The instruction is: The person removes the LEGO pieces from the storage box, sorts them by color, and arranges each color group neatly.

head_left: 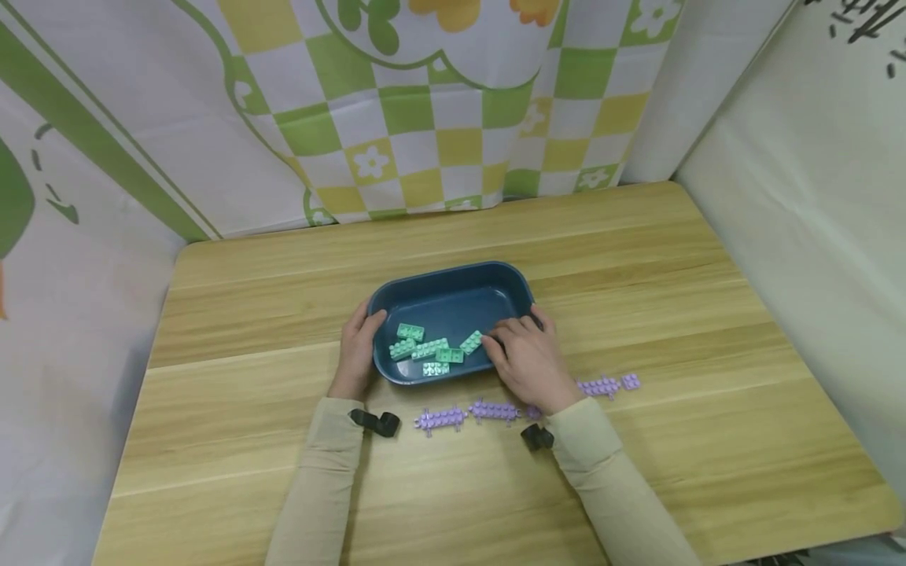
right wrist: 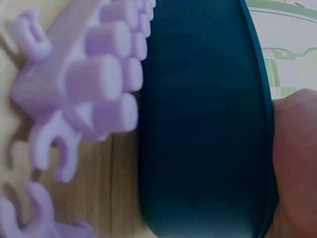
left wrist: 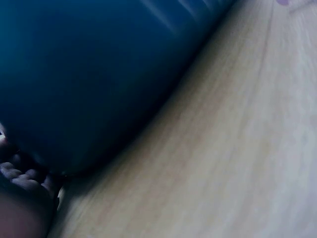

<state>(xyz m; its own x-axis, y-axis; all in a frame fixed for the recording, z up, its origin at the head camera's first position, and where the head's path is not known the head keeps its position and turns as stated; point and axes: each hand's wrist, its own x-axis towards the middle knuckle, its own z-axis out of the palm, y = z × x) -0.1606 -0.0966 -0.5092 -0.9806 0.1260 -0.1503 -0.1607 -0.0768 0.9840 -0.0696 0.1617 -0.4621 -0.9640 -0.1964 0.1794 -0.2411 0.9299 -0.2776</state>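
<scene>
Blue tray, green bricks, lilac bricks

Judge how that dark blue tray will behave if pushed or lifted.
The dark blue tray looks like smooth moulded plastic, so it would probably slide readily on the wooden table. Its thin, evenly curved rim suggests a fairly stiff shell. The green bricks lying inside might shift if it tilts.

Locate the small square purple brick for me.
In the head view, the small square purple brick lies on the wooden table, to the right of the right hand, just past the right end of a longer studded purple piece.
</scene>
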